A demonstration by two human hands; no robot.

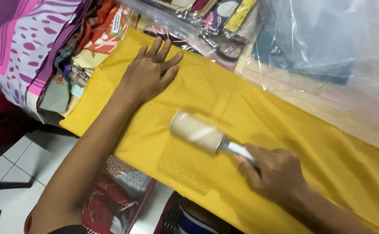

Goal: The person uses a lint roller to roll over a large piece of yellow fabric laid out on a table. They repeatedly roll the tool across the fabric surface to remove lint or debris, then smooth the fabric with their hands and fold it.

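Midway by the look of it: left hand [148, 73] flat, fingers spread, pinning yellow cloth [258, 130]; right hand [274, 171] gripping lint roller [198, 132] mid-cloth, far stretch likely unrolled.

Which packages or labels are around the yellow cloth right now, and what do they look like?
Clear plastic bag: top right, large, crinkled, transparent.
Bagged patterned fabrics: top centre, flat clear packets, purple and yellow contents.
White label: top left, narrow strip on orange fabric.
Bagged fabrics: below the cloth, clear packet, red and patterned contents.
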